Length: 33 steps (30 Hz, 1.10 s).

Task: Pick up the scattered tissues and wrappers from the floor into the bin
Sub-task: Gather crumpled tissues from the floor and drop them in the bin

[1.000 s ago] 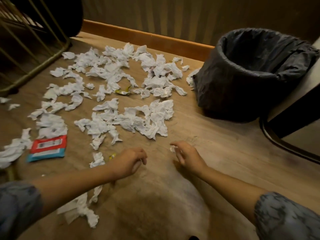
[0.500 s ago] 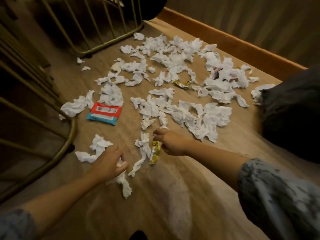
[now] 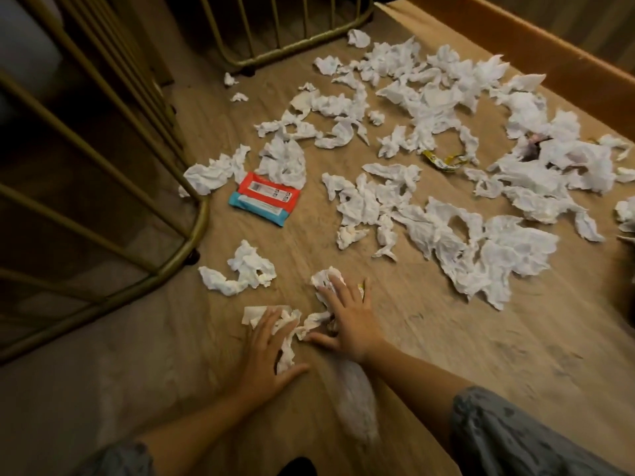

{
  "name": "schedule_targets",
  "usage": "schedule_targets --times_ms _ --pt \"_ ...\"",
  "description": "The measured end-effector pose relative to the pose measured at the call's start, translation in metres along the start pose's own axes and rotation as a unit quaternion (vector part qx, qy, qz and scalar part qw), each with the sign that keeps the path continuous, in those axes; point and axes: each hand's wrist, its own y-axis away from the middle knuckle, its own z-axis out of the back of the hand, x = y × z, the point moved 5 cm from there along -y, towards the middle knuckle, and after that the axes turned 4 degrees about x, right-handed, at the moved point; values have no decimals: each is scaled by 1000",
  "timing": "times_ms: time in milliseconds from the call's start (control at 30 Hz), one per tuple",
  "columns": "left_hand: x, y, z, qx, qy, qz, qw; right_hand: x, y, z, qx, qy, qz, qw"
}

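- Tissues under your hands: a crumpled white tissue lies on the floor near its near edge, beneath your left hand; the fingers are spread nearly straight and press flat on it, thumb out to the side, nothing gripped.
- A second crumpled tissue lies just beyond, under the fingertips of your right hand; those fingers are also straight and splayed, pressing down, not curled round anything.
- Small yellow wrapper: a sliver shows at the outer edge of your right hand; most of it is hidden by the fingers, and no print can be read.
- Loose tissue clump: on the floor to the left of your hands, apart from them, near the rounded corner of the brass-coloured rail frame.
- Main scatter of tissues: covers the middle and far right of the floor up to the wooden skirting; the rightmost pieces are cut off by the frame edge.
- Second yellow wrapper: among the far tissues; it carries printing too small to read.
- Red and blue wipes packet: flat on the floor left of centre, touching a tissue at its far edge; it bears a white label with small icons and a barcode-like strip, the text illegible.
- Bin: you have only a dark shape at the right edge, too cut off to identify.
- Sleeves: grey patterned, at the bottom corners.
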Motion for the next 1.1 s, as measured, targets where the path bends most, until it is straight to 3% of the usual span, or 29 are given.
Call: schedule_targets --times_ms 133,233,467,567,733,800,967,1100 --pt "8 -8 14 -46 75 17 996 -6 4 -2 -108 -102 65 987" --pt "7 -21 35 -60 108 65 990 -9 6 7 -137 -157 113 971" --pt "-26 -72 71 -97 115 143 978 -42 -7 70 -141 -120 37 982" --pt "-61 -97 98 -85 90 94 988 -57 -12 111 -163 -122 19 979" --pt "-142 -120 146 -52 243 54 967 -78 14 183 -256 -195 -35 946" --pt "-180 -130 162 -49 247 23 968 -85 35 214 -304 -213 -44 927" --pt "-273 -159 175 -67 164 -48 983 -111 89 289 -381 -152 -39 911" --pt "-359 -179 163 -9 82 -115 990 -138 137 345 -416 -104 -55 902"
